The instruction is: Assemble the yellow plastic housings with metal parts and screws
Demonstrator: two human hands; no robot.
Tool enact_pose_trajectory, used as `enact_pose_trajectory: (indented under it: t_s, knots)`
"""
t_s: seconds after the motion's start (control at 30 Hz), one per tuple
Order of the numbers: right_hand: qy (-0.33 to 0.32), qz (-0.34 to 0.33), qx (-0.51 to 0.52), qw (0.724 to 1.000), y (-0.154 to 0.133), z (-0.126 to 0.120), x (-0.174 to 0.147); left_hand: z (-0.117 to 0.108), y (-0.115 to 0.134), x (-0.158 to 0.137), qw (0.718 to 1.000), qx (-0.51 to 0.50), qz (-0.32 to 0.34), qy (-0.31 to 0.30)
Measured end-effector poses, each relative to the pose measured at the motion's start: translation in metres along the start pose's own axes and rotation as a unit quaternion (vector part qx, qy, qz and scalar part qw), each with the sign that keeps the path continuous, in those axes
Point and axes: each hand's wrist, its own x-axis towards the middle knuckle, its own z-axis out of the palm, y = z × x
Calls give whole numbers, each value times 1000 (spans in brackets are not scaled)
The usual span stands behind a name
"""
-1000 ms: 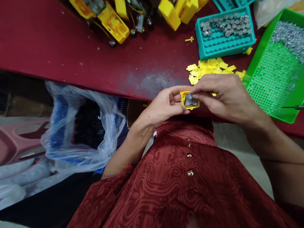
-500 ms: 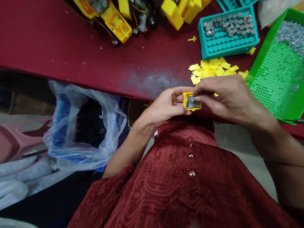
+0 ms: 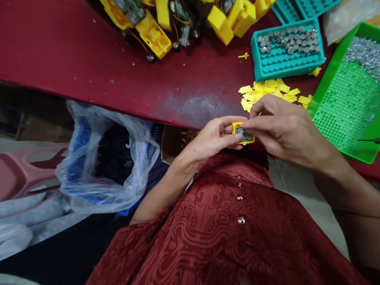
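At the front edge of the red table [image 3: 89,75], the left hand [image 3: 216,133] pinched a small yellow case [image 3: 248,141] between thumb and fingers, a grey part [image 3: 246,136] inside it. The right hand [image 3: 286,124] had thumb and fingers bunched at the case; I could not tell whether they gripped anything. Beyond, a teal tray [image 3: 282,65] held silver discs [image 3: 297,39]; a green basket [image 3: 338,107] held metal bits [image 3: 363,53]. Below the edge, a bag-lined blue crate [image 3: 78,132] held dark pieces [image 3: 114,154]. Tabletop stretched widely leftward from the yellow tags [image 3: 268,86].
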Motion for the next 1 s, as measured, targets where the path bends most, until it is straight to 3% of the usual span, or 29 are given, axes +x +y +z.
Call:
enact_pose_trajectory:
  t_s: [0.17, 0.37, 0.6, 0.77, 0.9, 1.0]
  knots:
    - [32, 24, 14, 999, 0, 7, -7, 1, -2, -3, 999, -14, 17, 27]
    - [97, -11, -52, 994, -3, 15, -12, 6, -4, -4, 997, -10, 16, 76]
    - [128, 29, -116, 985, -8, 34, -17, 17, -5, 0, 988, 73, 61, 125]
    - [170, 7, -163, 972, -5, 33, -24, 25, 0, 11, 983, 100, 74, 132]
    - [207, -3, -110, 972, 7, 32, -30, 29, 0, 19, 985, 105, 70, 118]
    - [234, 27, -64, 970, 13, 37, -34, 31, -3, 23, 986, 106, 66, 108]
